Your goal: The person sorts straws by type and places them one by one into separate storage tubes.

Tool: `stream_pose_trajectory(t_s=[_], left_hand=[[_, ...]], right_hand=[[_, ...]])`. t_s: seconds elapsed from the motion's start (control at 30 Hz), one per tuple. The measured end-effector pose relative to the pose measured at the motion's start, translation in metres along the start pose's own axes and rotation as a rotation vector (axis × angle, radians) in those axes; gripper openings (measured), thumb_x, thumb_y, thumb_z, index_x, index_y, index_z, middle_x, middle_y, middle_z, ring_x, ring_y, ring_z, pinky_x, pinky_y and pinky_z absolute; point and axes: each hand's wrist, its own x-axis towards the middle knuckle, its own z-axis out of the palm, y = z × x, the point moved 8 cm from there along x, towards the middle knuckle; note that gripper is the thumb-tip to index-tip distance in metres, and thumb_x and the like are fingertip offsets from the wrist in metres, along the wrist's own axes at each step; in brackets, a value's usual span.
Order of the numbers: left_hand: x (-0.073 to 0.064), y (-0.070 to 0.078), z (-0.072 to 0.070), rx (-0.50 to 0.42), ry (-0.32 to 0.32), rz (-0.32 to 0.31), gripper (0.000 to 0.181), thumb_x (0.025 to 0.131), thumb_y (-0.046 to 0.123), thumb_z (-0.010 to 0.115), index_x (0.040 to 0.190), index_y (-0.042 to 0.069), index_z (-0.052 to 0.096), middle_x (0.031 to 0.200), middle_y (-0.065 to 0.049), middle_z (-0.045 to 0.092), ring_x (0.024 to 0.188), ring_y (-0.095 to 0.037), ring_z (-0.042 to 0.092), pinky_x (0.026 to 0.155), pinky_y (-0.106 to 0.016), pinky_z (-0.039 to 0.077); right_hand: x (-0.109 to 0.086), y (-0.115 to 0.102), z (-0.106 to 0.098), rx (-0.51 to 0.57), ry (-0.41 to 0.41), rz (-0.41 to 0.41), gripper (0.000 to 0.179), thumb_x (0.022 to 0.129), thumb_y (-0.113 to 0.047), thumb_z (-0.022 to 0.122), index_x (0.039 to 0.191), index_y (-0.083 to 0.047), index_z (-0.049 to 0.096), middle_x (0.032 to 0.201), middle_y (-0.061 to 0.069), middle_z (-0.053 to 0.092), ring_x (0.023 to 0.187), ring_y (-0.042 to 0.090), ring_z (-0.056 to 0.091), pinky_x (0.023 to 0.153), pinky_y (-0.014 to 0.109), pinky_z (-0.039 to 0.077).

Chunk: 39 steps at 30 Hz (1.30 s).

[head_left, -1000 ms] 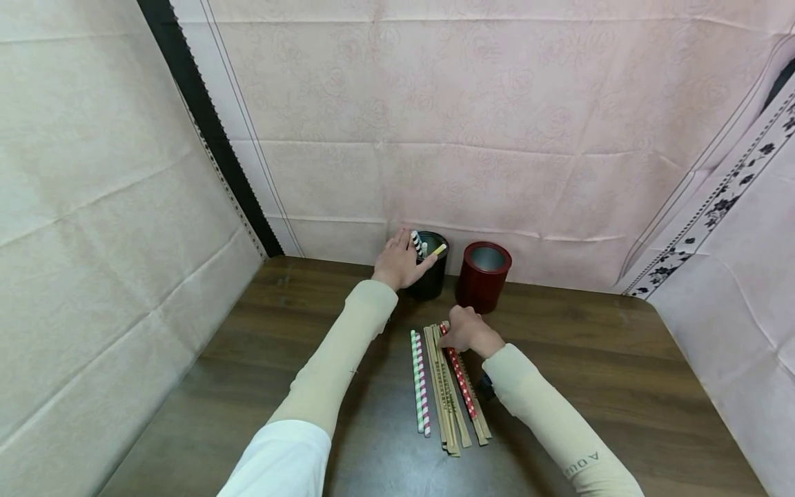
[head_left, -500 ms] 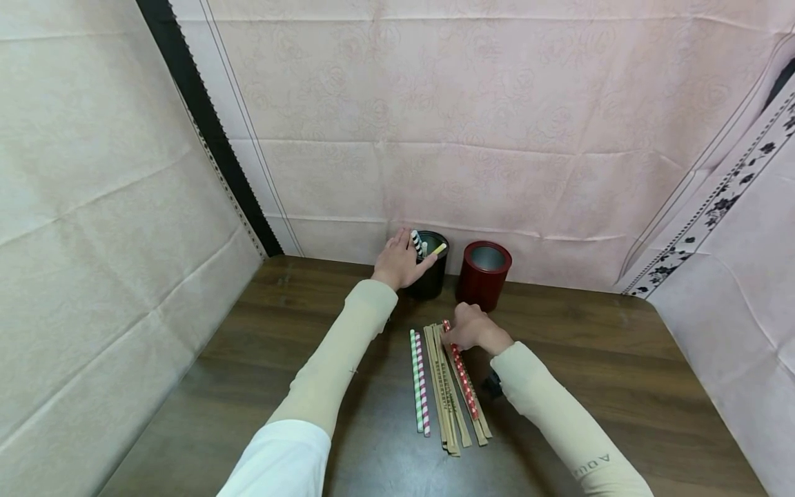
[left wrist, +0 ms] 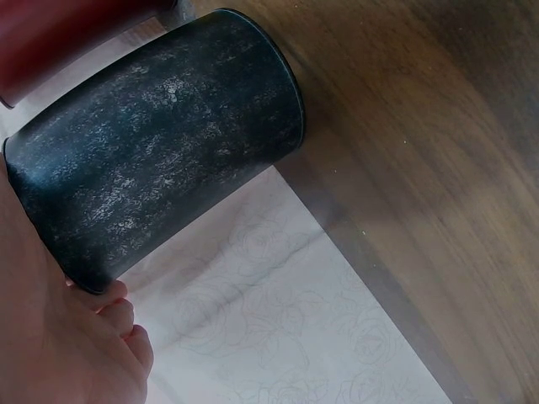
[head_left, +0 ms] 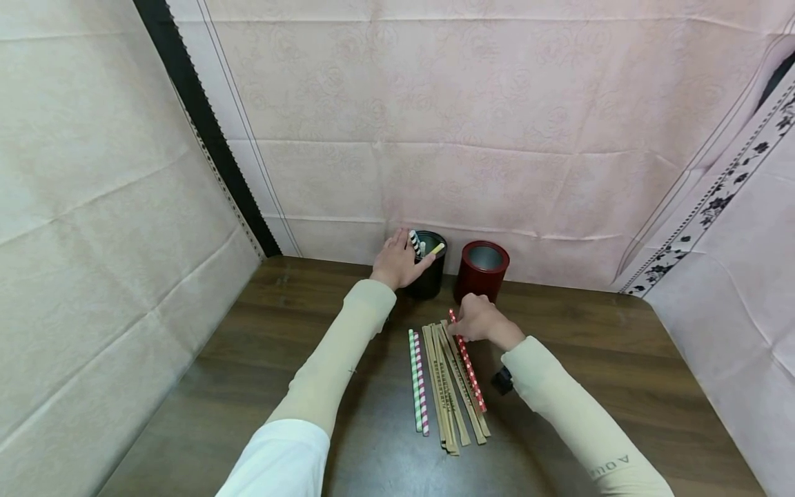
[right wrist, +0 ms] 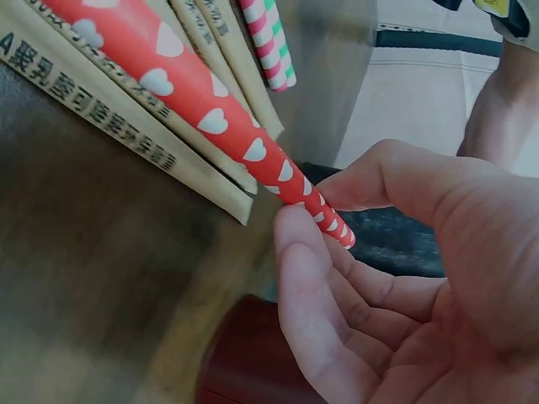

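Note:
My right hand (head_left: 479, 319) pinches a red paper straw with white hearts (right wrist: 253, 150) near its far end, between thumb and fingers. In the head view this straw slants along the right side of a row of straws in tan paper wrappers (head_left: 444, 386). Farther left lie a green-striped straw (head_left: 415, 386) and a pink-striped straw (head_left: 421, 386). My left hand (head_left: 395, 261) holds the black cup (left wrist: 160, 143) at its rim, the thumb across the near side. Inside the cup stand black-striped straws (head_left: 415, 240) and a yellow straw (head_left: 437, 248) leaning right.
A dark red cup (head_left: 479, 279) stands right of the black one, just beyond my right hand. Both cups are near the back edge of the brown wooden table (head_left: 590, 386). Pale patterned cloth (head_left: 472, 124) hangs behind the table and along its sides.
My right hand has moved right and away from me, drawing the heart-patterned straw off the wrapped straws toward their right side. The left hand stays at the black cup.

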Motion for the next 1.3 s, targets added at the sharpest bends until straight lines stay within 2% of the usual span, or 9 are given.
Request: stream_pose_trajectory(t_s=[0.1, 0.23, 0.4, 0.5, 0.6, 0.8, 0.97, 1.13, 1.3], left_hand=[[0.000, 0.000, 0.000, 0.002, 0.002, -0.001, 0.096, 0.107, 0.073, 0.014, 0.165, -0.002, 0.025, 0.179, -0.014, 0.008, 0.168, -0.027, 0.006, 0.136, -0.038, 0.014], [0.001, -0.001, 0.001, 0.014, 0.006, -0.008, 0.096, 0.107, 0.073, 0.013, 0.166, -0.001, 0.025, 0.179, -0.014, 0.008, 0.168, -0.027, 0.007, 0.136, -0.038, 0.015], [0.000, 0.000, 0.001, -0.004, 0.008, -0.011, 0.096, 0.107, 0.073, 0.015, 0.166, -0.001, 0.025, 0.179, -0.013, 0.009, 0.168, -0.027, 0.007, 0.136, -0.038, 0.015], [0.000, 0.000, 0.001, -0.016, 0.008, -0.014, 0.096, 0.106, 0.073, 0.016, 0.166, -0.001, 0.025, 0.179, -0.013, 0.009, 0.168, -0.027, 0.007, 0.136, -0.038, 0.015], [0.001, 0.000, 0.001, -0.016, 0.005, -0.019, 0.096, 0.106, 0.074, 0.015, 0.166, -0.001, 0.023, 0.180, -0.013, 0.008, 0.168, -0.026, 0.006, 0.136, -0.038, 0.014], [0.002, -0.001, 0.002, -0.008, 0.002, -0.012, 0.096, 0.106, 0.074, 0.015, 0.166, -0.001, 0.022, 0.180, -0.013, 0.007, 0.168, -0.027, 0.006, 0.136, -0.038, 0.015], [0.002, -0.001, 0.002, 0.000, -0.003, -0.012, 0.097, 0.106, 0.074, 0.014, 0.166, -0.001, 0.023, 0.180, -0.013, 0.007, 0.168, -0.027, 0.006, 0.136, -0.038, 0.015], [0.001, -0.001, 0.001, -0.001, 0.000, -0.016, 0.097, 0.106, 0.075, 0.015, 0.165, -0.001, 0.026, 0.180, -0.013, 0.007, 0.168, -0.027, 0.006, 0.136, -0.037, 0.015], [0.001, 0.000, 0.000, -0.006, 0.009, -0.014, 0.096, 0.106, 0.074, 0.016, 0.165, -0.001, 0.028, 0.179, -0.013, 0.008, 0.168, -0.027, 0.007, 0.136, -0.038, 0.016]], right_hand=[[-0.003, -0.005, -0.010, 0.001, 0.013, -0.029, 0.052, 0.097, -0.023, 0.075, 0.049, -0.011, 0.062, 0.052, 0.006, 0.063, 0.043, 0.011, 0.045, 0.045, 0.024, 0.033], [-0.007, -0.014, -0.027, 0.002, 0.055, -0.070, 0.058, 0.097, -0.022, 0.074, 0.045, -0.017, 0.047, 0.043, -0.005, 0.044, 0.040, 0.008, 0.030, 0.043, 0.023, 0.026], [-0.012, -0.028, -0.051, -0.001, 0.143, -0.144, 0.054, 0.094, -0.020, 0.074, 0.046, -0.018, 0.048, 0.043, -0.008, 0.037, 0.040, 0.007, 0.027, 0.043, 0.022, 0.023], [-0.016, -0.037, -0.066, -0.006, 0.218, -0.198, 0.043, 0.092, -0.019, 0.075, 0.052, -0.014, 0.059, 0.045, -0.006, 0.048, 0.042, 0.007, 0.035, 0.046, 0.023, 0.028], [-0.020, -0.044, -0.080, -0.007, 0.298, -0.225, 0.027, 0.091, -0.018, 0.076, 0.066, -0.010, 0.069, 0.055, -0.001, 0.062, 0.047, 0.010, 0.050, 0.049, 0.024, 0.040], [-0.030, -0.052, -0.107, 0.018, 0.453, -0.219, 0.016, 0.088, -0.019, 0.076, 0.084, -0.004, 0.074, 0.078, 0.010, 0.077, 0.069, 0.021, 0.071, 0.066, 0.037, 0.060], [-0.035, -0.060, -0.128, 0.062, 0.557, -0.243, 0.016, 0.089, -0.016, 0.073, 0.091, 0.000, 0.075, 0.088, 0.015, 0.080, 0.081, 0.027, 0.078, 0.076, 0.044, 0.065], [-0.041, -0.070, -0.145, 0.128, 0.630, -0.293, 0.015, 0.090, -0.012, 0.071, 0.094, 0.003, 0.074, 0.089, 0.019, 0.079, 0.080, 0.029, 0.079, 0.076, 0.047, 0.067], [-0.049, -0.082, -0.164, 0.145, 0.733, -0.357, 0.015, 0.091, -0.010, 0.070, 0.094, 0.004, 0.074, 0.086, 0.020, 0.080, 0.077, 0.031, 0.080, 0.075, 0.048, 0.066]])
